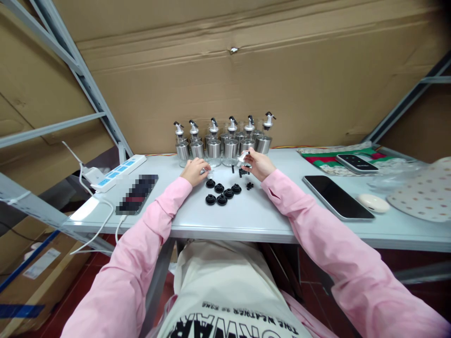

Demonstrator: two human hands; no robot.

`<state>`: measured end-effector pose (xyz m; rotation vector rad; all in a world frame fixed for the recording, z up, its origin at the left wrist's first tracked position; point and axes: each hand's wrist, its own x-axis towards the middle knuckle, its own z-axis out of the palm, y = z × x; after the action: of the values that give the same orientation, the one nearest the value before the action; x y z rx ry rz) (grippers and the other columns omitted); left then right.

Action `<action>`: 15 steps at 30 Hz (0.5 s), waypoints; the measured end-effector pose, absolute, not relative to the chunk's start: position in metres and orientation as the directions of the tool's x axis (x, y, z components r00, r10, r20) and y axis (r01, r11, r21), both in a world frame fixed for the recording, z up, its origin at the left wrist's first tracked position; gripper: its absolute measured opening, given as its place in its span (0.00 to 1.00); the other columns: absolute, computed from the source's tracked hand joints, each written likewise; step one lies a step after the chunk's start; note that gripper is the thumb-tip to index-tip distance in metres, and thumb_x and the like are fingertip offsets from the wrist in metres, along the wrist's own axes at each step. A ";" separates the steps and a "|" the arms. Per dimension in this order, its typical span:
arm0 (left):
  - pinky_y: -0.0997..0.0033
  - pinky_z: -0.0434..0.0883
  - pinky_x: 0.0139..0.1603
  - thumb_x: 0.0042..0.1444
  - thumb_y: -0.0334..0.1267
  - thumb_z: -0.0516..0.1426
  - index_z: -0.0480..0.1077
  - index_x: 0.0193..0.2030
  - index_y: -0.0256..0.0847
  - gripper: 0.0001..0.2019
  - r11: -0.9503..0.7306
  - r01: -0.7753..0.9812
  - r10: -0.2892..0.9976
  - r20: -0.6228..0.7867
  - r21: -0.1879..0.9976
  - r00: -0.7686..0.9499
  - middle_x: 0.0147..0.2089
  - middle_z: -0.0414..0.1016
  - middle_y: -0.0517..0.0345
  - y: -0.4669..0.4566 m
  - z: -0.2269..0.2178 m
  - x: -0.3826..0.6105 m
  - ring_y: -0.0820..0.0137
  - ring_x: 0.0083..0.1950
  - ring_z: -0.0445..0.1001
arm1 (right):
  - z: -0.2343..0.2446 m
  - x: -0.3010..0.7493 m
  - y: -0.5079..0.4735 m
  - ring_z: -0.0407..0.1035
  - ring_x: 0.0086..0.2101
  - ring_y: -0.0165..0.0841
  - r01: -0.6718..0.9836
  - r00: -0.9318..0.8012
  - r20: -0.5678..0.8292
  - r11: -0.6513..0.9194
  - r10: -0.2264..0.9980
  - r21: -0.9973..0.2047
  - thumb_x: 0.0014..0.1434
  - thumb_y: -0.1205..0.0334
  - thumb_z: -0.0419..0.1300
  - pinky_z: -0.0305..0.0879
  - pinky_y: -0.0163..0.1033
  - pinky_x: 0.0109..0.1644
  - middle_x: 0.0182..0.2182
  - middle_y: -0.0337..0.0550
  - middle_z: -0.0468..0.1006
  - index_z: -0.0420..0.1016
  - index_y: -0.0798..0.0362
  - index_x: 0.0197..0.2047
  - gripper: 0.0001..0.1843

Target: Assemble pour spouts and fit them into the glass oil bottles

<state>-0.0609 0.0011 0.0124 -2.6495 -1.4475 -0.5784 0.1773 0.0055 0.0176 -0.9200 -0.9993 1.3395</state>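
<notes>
My left hand rests on the white table with its fingers curled around a small silvery part I cannot make out. My right hand pinches a small white pourer spout just above the table. Between and in front of both hands lie several black rubber stoppers and a few tiny black pieces. Behind the hands stands a row of glass and steel oil bottles with pourer tops, against the cardboard wall.
A phone and a white power strip lie at the left. At the right lie a dark tablet, a white oval case, a remote on patterned cloth, and a dotted sheet. Metal shelf struts flank the table.
</notes>
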 end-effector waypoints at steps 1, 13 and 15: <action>0.63 0.57 0.46 0.55 0.33 0.54 0.69 0.38 0.42 0.05 -0.556 0.823 0.797 0.356 0.117 0.488 0.41 0.73 0.57 0.002 0.012 -0.061 0.65 0.47 0.65 | 0.018 0.177 0.005 0.63 0.26 0.26 -0.335 -0.024 0.040 0.030 0.999 -0.942 0.51 0.45 0.60 0.62 0.31 0.28 0.22 0.37 0.68 0.69 0.53 0.28 0.18; 0.63 0.56 0.46 0.56 0.39 0.55 0.69 0.40 0.42 0.06 -0.532 0.839 0.812 0.347 0.111 0.469 0.39 0.74 0.58 0.003 0.009 -0.061 0.64 0.47 0.65 | 0.024 0.173 0.000 0.63 0.26 0.27 -0.396 -0.051 0.031 0.008 0.998 -0.918 0.53 0.49 0.59 0.64 0.34 0.32 0.22 0.37 0.68 0.67 0.52 0.26 0.15; 0.63 0.56 0.45 0.56 0.39 0.55 0.68 0.40 0.43 0.07 -0.526 0.842 0.819 0.338 0.120 0.464 0.39 0.74 0.58 0.004 0.008 -0.061 0.64 0.47 0.66 | 0.023 0.173 0.000 0.63 0.26 0.27 -0.399 -0.051 0.029 0.006 0.998 -0.917 0.53 0.49 0.59 0.64 0.34 0.32 0.23 0.37 0.68 0.67 0.52 0.26 0.15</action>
<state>-0.0609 0.0035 0.0082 -2.6330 -1.4959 -0.5526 0.1733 0.0003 0.0233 -0.8618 -0.9479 1.4028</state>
